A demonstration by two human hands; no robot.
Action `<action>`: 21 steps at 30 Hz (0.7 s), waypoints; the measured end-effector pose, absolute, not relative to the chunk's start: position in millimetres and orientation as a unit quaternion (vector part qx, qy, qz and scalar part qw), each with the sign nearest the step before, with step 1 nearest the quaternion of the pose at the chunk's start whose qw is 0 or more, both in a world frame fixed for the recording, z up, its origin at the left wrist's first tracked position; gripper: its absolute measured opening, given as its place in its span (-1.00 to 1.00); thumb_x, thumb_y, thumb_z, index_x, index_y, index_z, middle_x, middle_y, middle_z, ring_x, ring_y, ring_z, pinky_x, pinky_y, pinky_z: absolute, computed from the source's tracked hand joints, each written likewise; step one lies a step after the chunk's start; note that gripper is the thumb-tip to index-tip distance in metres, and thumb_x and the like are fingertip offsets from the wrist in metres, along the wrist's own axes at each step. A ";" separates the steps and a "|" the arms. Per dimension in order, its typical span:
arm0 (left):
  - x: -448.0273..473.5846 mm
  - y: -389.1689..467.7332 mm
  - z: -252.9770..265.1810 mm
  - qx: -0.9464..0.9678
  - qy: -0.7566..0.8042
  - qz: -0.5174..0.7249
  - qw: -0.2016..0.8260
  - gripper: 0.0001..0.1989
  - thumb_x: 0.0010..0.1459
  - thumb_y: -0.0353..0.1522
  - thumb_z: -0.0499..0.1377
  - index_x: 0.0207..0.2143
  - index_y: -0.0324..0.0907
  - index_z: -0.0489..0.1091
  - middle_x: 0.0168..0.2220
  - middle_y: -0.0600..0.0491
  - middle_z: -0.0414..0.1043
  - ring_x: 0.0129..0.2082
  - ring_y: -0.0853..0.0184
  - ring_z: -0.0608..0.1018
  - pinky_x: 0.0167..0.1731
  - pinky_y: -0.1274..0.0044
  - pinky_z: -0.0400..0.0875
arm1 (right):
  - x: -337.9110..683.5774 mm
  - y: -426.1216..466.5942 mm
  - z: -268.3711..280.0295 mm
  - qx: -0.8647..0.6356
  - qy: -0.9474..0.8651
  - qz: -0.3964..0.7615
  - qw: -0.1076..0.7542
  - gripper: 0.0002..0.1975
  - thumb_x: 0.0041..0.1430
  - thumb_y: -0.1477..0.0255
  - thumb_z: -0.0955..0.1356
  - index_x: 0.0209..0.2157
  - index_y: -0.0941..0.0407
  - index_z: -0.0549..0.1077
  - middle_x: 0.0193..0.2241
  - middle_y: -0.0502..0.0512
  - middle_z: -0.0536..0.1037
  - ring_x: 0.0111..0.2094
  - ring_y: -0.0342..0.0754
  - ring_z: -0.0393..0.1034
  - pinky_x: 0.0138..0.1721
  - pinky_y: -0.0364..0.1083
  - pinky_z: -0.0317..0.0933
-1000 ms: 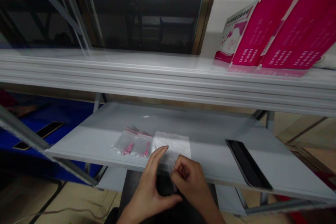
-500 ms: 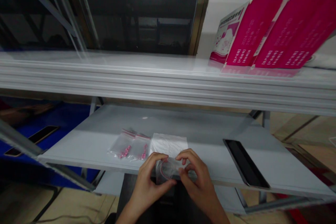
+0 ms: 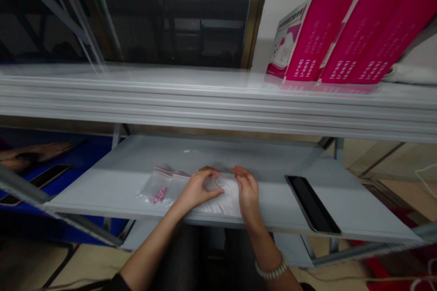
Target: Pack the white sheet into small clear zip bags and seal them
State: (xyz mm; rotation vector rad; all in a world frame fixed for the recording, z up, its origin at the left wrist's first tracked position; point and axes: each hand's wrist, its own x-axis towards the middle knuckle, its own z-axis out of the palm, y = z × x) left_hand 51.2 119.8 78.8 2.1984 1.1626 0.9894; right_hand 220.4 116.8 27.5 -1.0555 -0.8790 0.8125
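Observation:
My left hand [image 3: 202, 189] curves thumb and fingers round the mouth of a small clear zip bag [image 3: 218, 183], whose reddish rim shows between them. Just right of the bag, my right hand [image 3: 248, 188] has its fingers stretched out, apparently with nothing in them. Under both hands lies a crumpled white sheet [image 3: 223, 204]; paper or cloth, I cannot tell. Left of it, clear zip bags [image 3: 153, 182] with red strips lie flat, one showing pink beads [image 3: 159, 194]. My left hand and forearm partly cover the nearer bag and hide its beads.
A dark phone-like slab [image 3: 312, 204] lies right on the grey shelf [image 3: 273, 163]. Above runs a ridged upper shelf [image 3: 170, 100] bearing pink boxes [image 3: 317, 36]. To the left, another person's hand [image 3: 51, 150] and a phone [image 3: 51, 177] rest on a blue surface [image 3: 92, 154].
Both hands have moved forward from the shelf's front edge to over the white sheet, bringing the clear bag along. The right fingers have straightened from a curled pose. The view has shifted slightly.

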 end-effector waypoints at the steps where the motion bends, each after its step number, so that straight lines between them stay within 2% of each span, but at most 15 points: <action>1: 53.1 127.6 77.6 0.810 0.424 0.339 0.222 -0.66 -0.07 -0.33 0.37 -0.20 -0.19 0.45 -0.20 -0.01 0.53 -0.20 0.23 0.55 -0.13 0.45 0.41 | 218.7 124.7 21.6 -0.480 -0.401 0.356 0.694 -0.73 0.02 0.33 0.28 -0.31 0.16 0.51 -0.24 0.24 0.60 -0.14 0.09 0.46 -0.01 0.07 0.25; 10: 66.7 146.8 72.3 0.858 0.470 0.171 0.120 -0.62 -0.09 -0.27 0.36 -0.16 -0.14 0.50 -0.16 -0.03 0.58 -0.13 0.10 0.57 -0.06 0.38 0.33 | 212.3 140.6 -0.8 -0.529 -0.460 0.295 0.649 -0.65 0.07 0.36 0.20 -0.30 0.16 0.57 -0.25 0.23 0.63 -0.17 0.08 0.48 -0.05 0.02 0.27; 21: 71.6 146.6 75.0 0.868 0.480 0.113 0.058 -0.58 -0.08 -0.20 0.36 -0.13 -0.12 0.50 -0.15 -0.04 0.59 -0.10 0.07 0.56 -0.05 0.38 0.31 | 208.8 135.9 3.9 -0.550 -0.489 0.269 0.621 -0.62 0.11 0.34 0.19 -0.30 0.17 0.61 -0.24 0.25 0.65 -0.16 0.11 0.50 -0.04 0.03 0.30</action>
